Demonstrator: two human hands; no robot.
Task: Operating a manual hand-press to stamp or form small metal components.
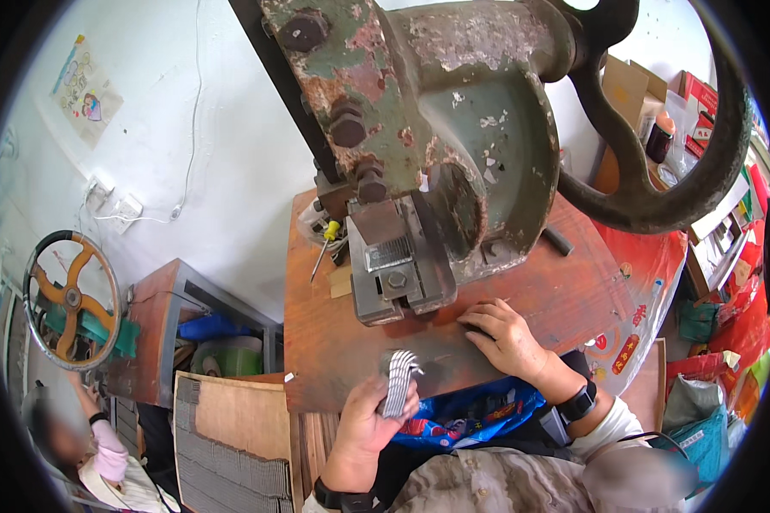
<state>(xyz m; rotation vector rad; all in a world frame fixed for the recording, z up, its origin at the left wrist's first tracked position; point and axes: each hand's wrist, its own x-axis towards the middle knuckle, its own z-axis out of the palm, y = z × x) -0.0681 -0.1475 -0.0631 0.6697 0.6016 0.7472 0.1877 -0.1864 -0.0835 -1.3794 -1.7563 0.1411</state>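
Observation:
My left hand (364,412) is closed around a small bundle of thin, bent, silvery metal strips (400,378), held above the near edge of the wooden table (316,376). My right hand (512,339) rests on the tabletop, fingers stretched to the left and slightly bent, with nothing visible in them. Just beyond both hands stands a worn green press (462,120) with flaking paint. At its foot sits a dark metal die block (404,286) with a bolt in front. A ridged silvery metal plate (388,254) shows on the block.
A yellow-handled screwdriver (326,239) lies left of the press. The large handwheel (650,201) overhangs the right. A board with rows of grey strips (231,470) stands at lower left, near another person (103,462). A blue printed bag (479,415) lies at my lap.

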